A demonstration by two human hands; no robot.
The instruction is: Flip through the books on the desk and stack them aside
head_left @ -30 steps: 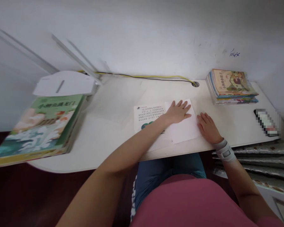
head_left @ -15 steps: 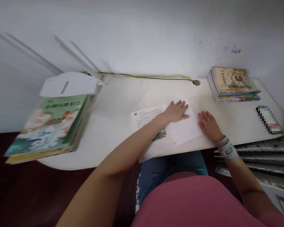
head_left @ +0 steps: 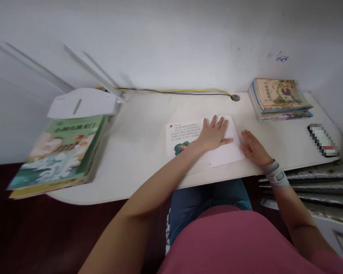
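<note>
An open book [head_left: 185, 131] lies near the front edge of the white table, its left page showing printed text and a green picture. On the right side of it is a blank white sheet or page [head_left: 225, 154]; I cannot tell which. My left hand [head_left: 215, 135] lies flat on that white paper with the fingers spread, and its forearm covers part of the printed page. Just beyond the paper's right edge is my right hand [head_left: 253, 148], fingers stretched out and holding nothing. A grey band [head_left: 276, 175] wraps the right wrist.
A stack of picture books [head_left: 57, 152] stands at the left, beside a white stand [head_left: 82, 101]. Another book stack [head_left: 282, 95] sits at the back right, with a phone [head_left: 323, 140] in front of it. Yellow and black cables [head_left: 174, 91] run along the wall to a hole.
The open book has shifted slightly away from the table's front edge, and its green picture shows more. My left hand has spread its fingers wider; my right hand has turned somewhat onto its side.
</note>
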